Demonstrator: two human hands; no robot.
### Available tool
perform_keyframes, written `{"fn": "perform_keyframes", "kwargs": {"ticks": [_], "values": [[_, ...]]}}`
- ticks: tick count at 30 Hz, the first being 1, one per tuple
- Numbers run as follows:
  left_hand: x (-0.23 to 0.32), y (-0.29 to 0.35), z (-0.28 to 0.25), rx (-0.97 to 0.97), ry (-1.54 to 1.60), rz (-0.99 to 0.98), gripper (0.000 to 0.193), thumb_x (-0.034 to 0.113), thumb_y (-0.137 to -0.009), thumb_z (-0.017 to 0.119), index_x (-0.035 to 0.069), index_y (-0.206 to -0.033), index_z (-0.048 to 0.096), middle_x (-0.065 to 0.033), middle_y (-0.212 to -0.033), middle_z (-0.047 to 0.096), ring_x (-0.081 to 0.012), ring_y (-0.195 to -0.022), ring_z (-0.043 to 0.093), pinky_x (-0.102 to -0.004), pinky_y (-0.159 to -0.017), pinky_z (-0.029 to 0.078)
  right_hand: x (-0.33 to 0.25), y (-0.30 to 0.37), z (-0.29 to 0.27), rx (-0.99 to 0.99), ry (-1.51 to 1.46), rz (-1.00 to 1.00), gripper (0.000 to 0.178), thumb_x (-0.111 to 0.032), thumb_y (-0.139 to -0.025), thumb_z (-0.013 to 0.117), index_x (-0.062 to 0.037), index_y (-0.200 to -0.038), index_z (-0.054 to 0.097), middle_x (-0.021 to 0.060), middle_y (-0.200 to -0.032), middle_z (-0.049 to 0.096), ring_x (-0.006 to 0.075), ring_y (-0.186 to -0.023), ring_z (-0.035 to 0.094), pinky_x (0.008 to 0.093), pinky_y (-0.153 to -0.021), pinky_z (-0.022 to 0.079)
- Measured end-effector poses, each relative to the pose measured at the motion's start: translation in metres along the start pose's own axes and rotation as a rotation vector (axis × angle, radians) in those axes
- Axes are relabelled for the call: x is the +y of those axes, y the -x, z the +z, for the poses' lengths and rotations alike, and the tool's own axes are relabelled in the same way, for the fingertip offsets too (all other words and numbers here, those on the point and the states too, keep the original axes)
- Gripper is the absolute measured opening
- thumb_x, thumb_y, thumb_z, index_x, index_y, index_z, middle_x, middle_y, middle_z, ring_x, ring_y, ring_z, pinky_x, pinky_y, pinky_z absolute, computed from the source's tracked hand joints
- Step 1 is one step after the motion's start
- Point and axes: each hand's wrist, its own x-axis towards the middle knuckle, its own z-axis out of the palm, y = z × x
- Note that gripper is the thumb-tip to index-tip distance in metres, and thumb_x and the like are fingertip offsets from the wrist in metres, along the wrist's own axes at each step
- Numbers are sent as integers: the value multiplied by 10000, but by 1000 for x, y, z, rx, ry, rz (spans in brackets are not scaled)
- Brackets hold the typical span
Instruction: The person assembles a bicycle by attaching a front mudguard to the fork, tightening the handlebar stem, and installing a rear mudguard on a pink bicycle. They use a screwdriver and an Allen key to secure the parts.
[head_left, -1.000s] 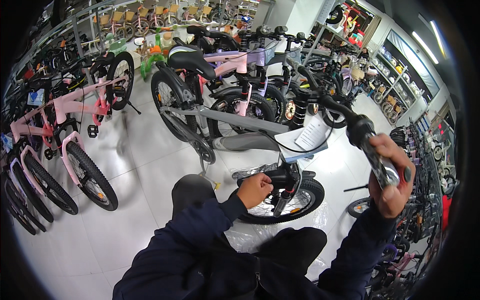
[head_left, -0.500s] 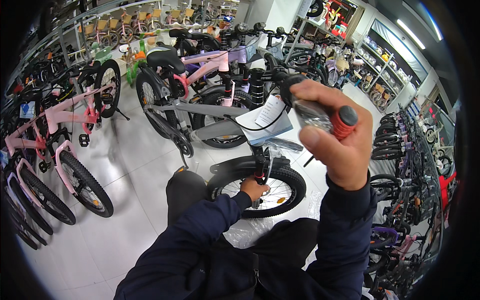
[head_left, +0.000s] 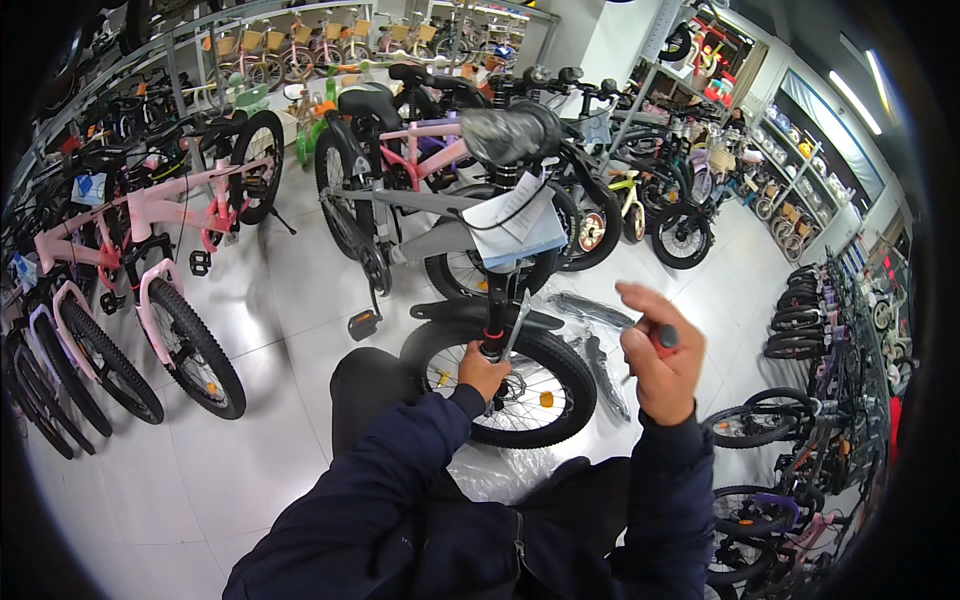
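Right hand upright, curled round red-black tool; left clasping fork.

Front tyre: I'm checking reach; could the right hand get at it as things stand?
Probably yes: nothing visible blocks the right hand from the front tyre, though it holds a red-and-black handle.

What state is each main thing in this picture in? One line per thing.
Left hand: closed on the front fork
Right hand: raised, holding a red-handled tool
Grey bicycle: upright
Papers: hanging at its front
Pink bicycles: upright
Plastic wrap: crumpled on the floor
Ceiling light: lit
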Motion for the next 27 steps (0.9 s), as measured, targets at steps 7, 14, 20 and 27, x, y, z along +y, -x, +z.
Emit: {"fn": "perform_keyframes", "kwargs": {"ticks": [7,14,20,27], "values": [[7,-37,-43,235,-60,-24,567,139,-701,761,-13,-1191,518,-220,-1036,697,-411,-998,671,-435,-890,522,223,66,20,-186,546,749,480,-371,-829,774,-4,-1135,733,205,-937,748,289,-879,737,365,-792,555],[3,-86,-104,202,-262,-119,892,214,-634,809,-173,-1345,435,-284,-1074,690,-382,-1047,672,-374,-932,526,270,71,86,-180,201,549,722,-229,-772,829,9,-1388,538,162,-1254,688,255,-1174,648,341,-1004,490],[6,-117,-158,116,-376,-188,742,157,-620,820,-160,-1220,518,-244,-1025,714,-364,-983,696,-369,-885,539,274,37,123,-233,-62,638,677,-239,-764,844,24,-1331,581,189,-1278,667,259,-1163,649,346,-992,495],[-11,-139,-176,205,-390,-225,694,181,-646,819,-143,-1194,543,-262,-1086,696,-358,-1054,684,-376,-931,526,255,42,155,-479,340,653,814,-385,-652,918,55,-1265,614,219,-1063,731,324,-1010,713,375,-902,544]]}}
